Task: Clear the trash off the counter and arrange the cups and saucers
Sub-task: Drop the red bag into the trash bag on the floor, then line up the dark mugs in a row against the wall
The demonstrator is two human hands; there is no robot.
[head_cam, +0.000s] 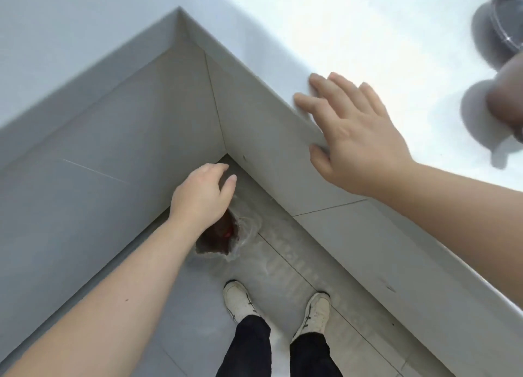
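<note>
My left hand (202, 195) hangs below the counter's inner corner, over a trash bin (218, 242) on the floor. Its fingers are loosely curled and apart, and I see nothing in them. The bin has a clear liner, a dark inside and a small red bit showing. My right hand (353, 138) hovers palm-down with spread fingers over the edge of the white counter (283, 22), holding nothing. At the far right of the counter a brown cup-like thing (506, 99) is blurred, and behind it stands a dark round container with a clear lid (506, 17).
The counter is L-shaped, with grey front panels (254, 121) meeting at a corner just beyond the bin. My two white shoes (240, 300) stand on the grey tiled floor close to the bin.
</note>
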